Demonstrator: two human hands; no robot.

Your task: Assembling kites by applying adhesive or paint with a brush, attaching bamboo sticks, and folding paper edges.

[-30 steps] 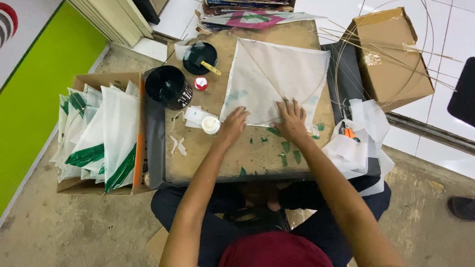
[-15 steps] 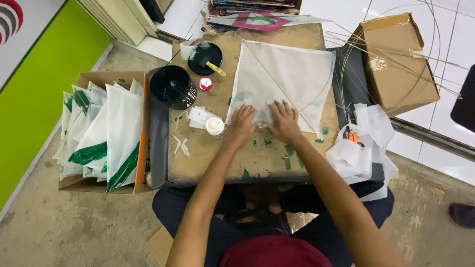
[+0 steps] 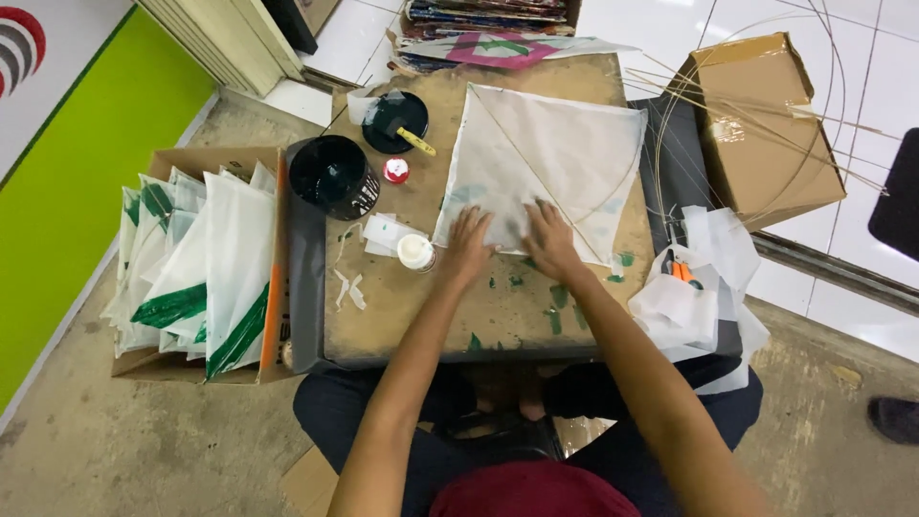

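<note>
On a low brown bench (image 3: 412, 316) stained with green paint, a white paper kite (image 3: 555, 153) lies flat. Both hands, left hand (image 3: 466, 246) and right hand (image 3: 550, 239), press open-palmed on its near corner; the kite stretches away from them, with its spine diagonal.

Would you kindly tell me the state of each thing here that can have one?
White kite: flat on the work board, both hands on its near corner.
Left hand: flat, pressing the kite.
Right hand: flat, pressing the kite.
Small white jar: upright, capped.
Black bucket: upright, open.
Brown box of kites: open, full.
</note>
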